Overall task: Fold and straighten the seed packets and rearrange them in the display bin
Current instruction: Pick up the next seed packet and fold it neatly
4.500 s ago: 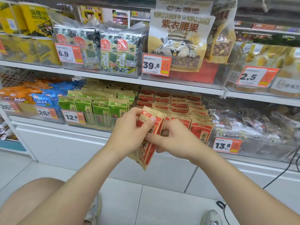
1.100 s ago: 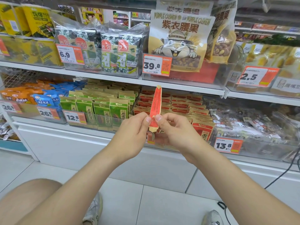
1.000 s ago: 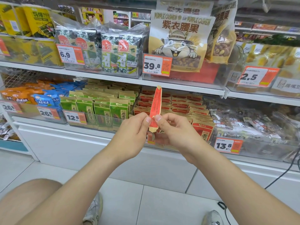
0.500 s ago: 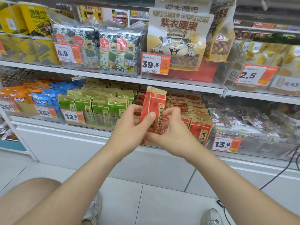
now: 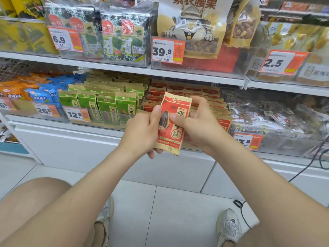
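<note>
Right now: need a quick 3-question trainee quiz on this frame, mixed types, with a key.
1. True or false: the left hand and the right hand both grip the red seed packet.
2. Pick one: the price tag in front of the green seed packets reads A) 12.8 B) 6.9 C) 39.8.
3. Short answer: where is the gripped packet relative to the shelved red packets?

Key: 1 true. 2 A. 3 in front of them, held off the shelf.
</note>
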`<state>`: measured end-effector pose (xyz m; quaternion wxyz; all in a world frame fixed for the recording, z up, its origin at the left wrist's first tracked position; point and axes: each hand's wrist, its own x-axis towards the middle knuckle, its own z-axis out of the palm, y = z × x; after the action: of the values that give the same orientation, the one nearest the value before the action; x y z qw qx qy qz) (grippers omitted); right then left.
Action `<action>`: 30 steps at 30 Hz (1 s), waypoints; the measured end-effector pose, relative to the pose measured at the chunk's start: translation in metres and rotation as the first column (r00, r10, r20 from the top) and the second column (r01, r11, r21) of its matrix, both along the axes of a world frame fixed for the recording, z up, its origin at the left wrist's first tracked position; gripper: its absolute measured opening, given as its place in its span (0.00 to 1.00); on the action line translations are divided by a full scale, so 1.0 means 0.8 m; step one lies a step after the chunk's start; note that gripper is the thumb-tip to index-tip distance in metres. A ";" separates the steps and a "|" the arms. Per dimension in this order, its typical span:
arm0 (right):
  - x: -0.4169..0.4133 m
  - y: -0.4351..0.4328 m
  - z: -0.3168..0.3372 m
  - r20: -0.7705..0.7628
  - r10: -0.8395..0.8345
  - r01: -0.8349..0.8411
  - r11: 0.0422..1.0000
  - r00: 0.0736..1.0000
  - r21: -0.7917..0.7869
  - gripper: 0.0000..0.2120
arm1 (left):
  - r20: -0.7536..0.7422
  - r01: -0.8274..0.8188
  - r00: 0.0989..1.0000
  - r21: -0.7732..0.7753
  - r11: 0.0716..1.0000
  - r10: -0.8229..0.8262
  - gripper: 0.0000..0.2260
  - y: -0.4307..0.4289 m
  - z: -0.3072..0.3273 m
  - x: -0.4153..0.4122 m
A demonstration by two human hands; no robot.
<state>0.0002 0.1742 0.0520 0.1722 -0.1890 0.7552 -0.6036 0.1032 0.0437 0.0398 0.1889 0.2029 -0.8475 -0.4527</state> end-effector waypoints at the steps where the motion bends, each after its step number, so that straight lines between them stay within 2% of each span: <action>1: -0.001 0.000 0.000 -0.006 -0.001 0.001 1.000 1.000 -0.002 0.40 | 0.032 -0.030 0.999 -0.057 0.998 0.032 0.32 0.000 0.000 0.000; 5: -0.005 -0.002 0.007 0.025 0.040 -0.041 0.998 0.999 0.056 0.35 | 0.033 -0.087 0.995 -0.233 0.968 0.098 0.37 -0.010 -0.006 -0.004; 8: -0.017 -0.004 0.018 -0.160 -0.011 0.040 0.983 0.987 0.180 0.24 | -0.035 -0.068 0.997 -0.226 0.972 0.062 0.34 -0.014 -0.002 -0.006; 9: -0.022 -0.004 0.022 -0.185 -0.014 0.047 0.984 0.983 0.174 0.20 | -0.059 -0.056 0.997 -0.196 0.979 0.045 0.33 -0.015 0.001 -0.006; 11: -0.031 -0.003 0.028 -0.106 0.045 -0.036 0.996 0.993 0.086 0.16 | -0.098 -0.043 0.995 -0.160 0.986 0.027 0.30 -0.019 0.007 -0.007; 12: -0.033 -0.002 0.031 -0.073 0.089 -0.086 0.995 0.993 0.047 0.15 | -0.103 -0.038 0.994 -0.170 0.985 0.021 0.29 -0.023 0.009 -0.009; 14: -0.039 0.000 0.035 -0.104 0.132 -0.131 0.991 0.986 0.015 0.15 | -0.078 -0.028 0.997 -0.251 0.967 0.009 0.30 -0.031 0.011 -0.016; 17: -0.049 -0.008 0.037 -0.276 0.046 -0.061 0.997 0.960 -0.045 0.11 | -0.017 -0.075 0.997 -0.350 0.934 0.073 0.27 -0.057 0.011 -0.027; 20: -0.056 -0.019 0.038 -0.528 -0.114 0.060 0.991 0.841 -0.118 0.10 | 0.091 -0.068 0.989 -0.407 0.911 0.114 0.13 -0.087 0.025 -0.040; 21: -0.057 -0.022 0.039 -0.574 -0.158 0.074 0.983 0.804 -0.168 0.10 | 0.174 -0.022 0.979 -0.427 0.904 0.106 0.14 -0.093 0.031 -0.044; 24: -0.063 -0.034 0.036 -0.644 -0.193 0.059 0.973 0.740 -0.223 0.09 | 0.331 0.129 0.942 -0.504 0.854 0.054 0.18 -0.105 0.040 -0.061; 28: -0.081 -0.051 0.021 -0.690 -0.148 0.056 0.987 0.709 -0.154 0.10 | 0.490 0.325 0.871 -0.631 0.704 0.036 0.11 -0.113 0.032 -0.073; 30: -0.089 -0.058 0.013 -0.694 -0.101 0.028 0.993 0.713 -0.117 0.11 | 0.541 0.407 0.841 -0.647 0.644 0.013 0.10 -0.116 0.021 -0.073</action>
<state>-0.0713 0.1276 0.0626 -0.1563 -0.3846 0.7399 -0.5293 0.0448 -0.0491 0.0568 -0.0237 0.1205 -0.9923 -0.0182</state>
